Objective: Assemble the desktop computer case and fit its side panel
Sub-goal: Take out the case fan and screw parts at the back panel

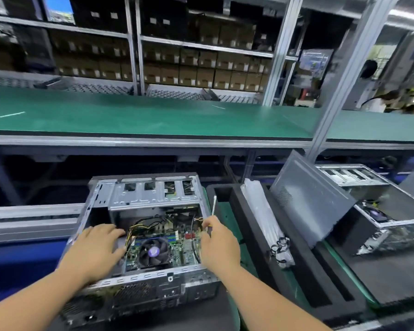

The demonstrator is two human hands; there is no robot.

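The open computer case (144, 235) lies on its side on the near bench, its open face up, the motherboard with a round cooler fan (153, 252) in plain sight; both forearms reach in from the bottom edge, one from each corner, and meet over it. The left hand (98, 249) lies palm down over the case's left inner part, fingers fairly straight and loosely spread, tips pointing right toward the yellow cables (139, 226); it seems to hold nothing, though what lies beneath the palm is hidden. The right hand (219, 244) hovers at the case's right wall, fingers curled round the dark handle of a screwdriver (213, 207); the thin metal shaft rises up and away past the fingertips, slightly tilted. Right of the case sits a black foam tray (249, 247), with a long plastic-wrapped bundle (263, 223) lying across it; further right the grey side panel (311, 199) leans tilted against a second open case (378, 223), well apart from both hands. A green belt (153, 115) runs across behind; beyond it stand shelves of brown boxes (201, 68).
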